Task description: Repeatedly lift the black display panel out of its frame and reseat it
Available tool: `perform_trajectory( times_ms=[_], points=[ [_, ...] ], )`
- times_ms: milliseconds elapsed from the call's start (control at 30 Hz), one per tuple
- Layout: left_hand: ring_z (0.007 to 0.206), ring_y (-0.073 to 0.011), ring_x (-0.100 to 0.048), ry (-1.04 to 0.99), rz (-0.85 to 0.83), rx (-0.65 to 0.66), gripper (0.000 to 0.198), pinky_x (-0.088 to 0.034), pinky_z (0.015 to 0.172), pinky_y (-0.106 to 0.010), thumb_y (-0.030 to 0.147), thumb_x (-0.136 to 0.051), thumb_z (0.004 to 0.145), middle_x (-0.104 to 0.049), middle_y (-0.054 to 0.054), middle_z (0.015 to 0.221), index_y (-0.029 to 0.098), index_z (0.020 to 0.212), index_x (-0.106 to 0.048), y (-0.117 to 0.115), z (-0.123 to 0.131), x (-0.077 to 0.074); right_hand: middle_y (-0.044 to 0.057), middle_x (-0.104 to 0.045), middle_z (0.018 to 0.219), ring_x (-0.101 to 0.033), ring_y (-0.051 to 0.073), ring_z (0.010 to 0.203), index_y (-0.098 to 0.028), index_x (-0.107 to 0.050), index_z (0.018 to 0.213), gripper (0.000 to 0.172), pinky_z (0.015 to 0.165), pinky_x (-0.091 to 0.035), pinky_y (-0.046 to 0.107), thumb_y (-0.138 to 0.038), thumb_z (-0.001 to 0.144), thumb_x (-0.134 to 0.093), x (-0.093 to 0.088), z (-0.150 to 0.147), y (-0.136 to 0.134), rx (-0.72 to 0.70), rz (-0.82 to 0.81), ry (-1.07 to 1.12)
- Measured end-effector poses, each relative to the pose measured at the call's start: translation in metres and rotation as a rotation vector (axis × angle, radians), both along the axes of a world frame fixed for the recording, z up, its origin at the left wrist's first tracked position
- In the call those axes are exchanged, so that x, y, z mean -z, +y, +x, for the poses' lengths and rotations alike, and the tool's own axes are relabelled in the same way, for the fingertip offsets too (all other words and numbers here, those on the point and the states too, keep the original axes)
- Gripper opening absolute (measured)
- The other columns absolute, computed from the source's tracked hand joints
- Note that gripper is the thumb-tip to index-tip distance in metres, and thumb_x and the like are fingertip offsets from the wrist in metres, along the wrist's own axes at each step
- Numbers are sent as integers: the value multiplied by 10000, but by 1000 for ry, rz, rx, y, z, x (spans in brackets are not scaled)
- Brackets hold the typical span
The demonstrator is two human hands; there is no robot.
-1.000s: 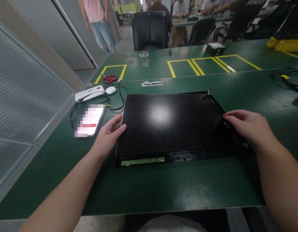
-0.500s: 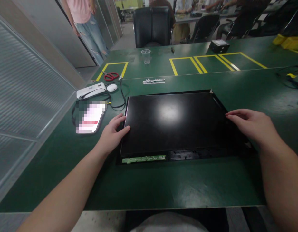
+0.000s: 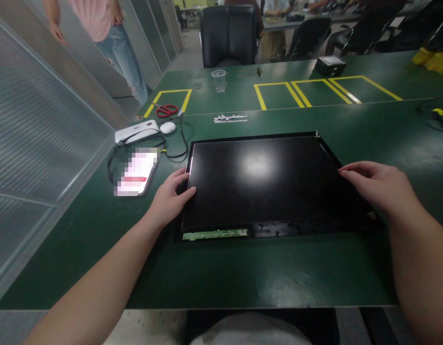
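A black LCD panel (image 3: 257, 182) lies flat on the green table, seated in a thin black frame (image 3: 329, 153). Along its near left side runs a narrow green circuit board (image 3: 216, 234). My left hand (image 3: 173, 195) grips the panel's left edge, thumb on the top face and fingers against the side. At the opposite edge my right hand (image 3: 381, 184) has thumb and fingertips pinched together on the panel's right side. The underside of the panel and the undersides of my fingers are hidden.
Left of the panel are a lit phone (image 3: 137, 172), a white device with a strap (image 3: 137, 132), a white mouse (image 3: 167, 127) and red-handled scissors (image 3: 166, 110). Beyond stand a plastic cup (image 3: 219, 81), white scraps (image 3: 230, 118) and a black box (image 3: 330, 65). A person in jeans (image 3: 120, 57) is at far left.
The view has shifted slightly. The standing person has moved left in the picture. Both hands keep their places on the panel's edges.
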State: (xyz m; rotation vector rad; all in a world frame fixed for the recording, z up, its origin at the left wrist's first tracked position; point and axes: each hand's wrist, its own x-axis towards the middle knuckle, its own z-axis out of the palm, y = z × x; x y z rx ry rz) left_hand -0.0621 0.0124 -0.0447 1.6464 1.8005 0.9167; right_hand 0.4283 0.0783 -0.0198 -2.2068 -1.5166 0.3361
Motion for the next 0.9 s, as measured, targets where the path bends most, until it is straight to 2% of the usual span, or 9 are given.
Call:
perform_trajectory(
  times_ms=[200, 400, 633, 900],
  points=[
    [1544, -442, -494, 53, 6, 11, 543, -321, 1312, -597, 470, -728, 848, -563, -200, 1653, 150, 1284, -781, 0, 1, -1, 35, -704, 706, -634, 265, 716, -299, -798, 822, 297, 784, -499, 438, -507, 665, -657, -5, -4, -2, 10, -25, -4],
    [1542, -424, -503, 71, 21, 7, 469, -322, 1315, -596, 461, -733, 855, -586, -157, 1643, 205, 1243, -792, 0, 1, 0, 44, -726, 729, -636, 265, 719, -292, -802, 830, 332, 756, -493, 436, -528, 643, -662, -3, -3, -1, 13, -27, 25],
    [1542, -429, -502, 77, 29, 10, 457, -321, 1316, -601, 452, -726, 856, -599, -159, 1625, 207, 1236, -792, 0, 1, 0, 38, -725, 678, -646, 268, 689, -298, -774, 744, 265, 718, -495, 433, -516, 627, -680, 1, 0, 1, -15, 55, 19],
    [1539, -452, -501, 100, 12, 5, 469, -332, 1306, -621, 431, -716, 864, -576, -201, 1636, 174, 1250, -784, 0, 3, -3, 41, -735, 742, -662, 276, 755, -294, -783, 785, 254, 794, -499, 451, -487, 646, -695, -3, -3, 0, 38, -18, 40]
  ],
)
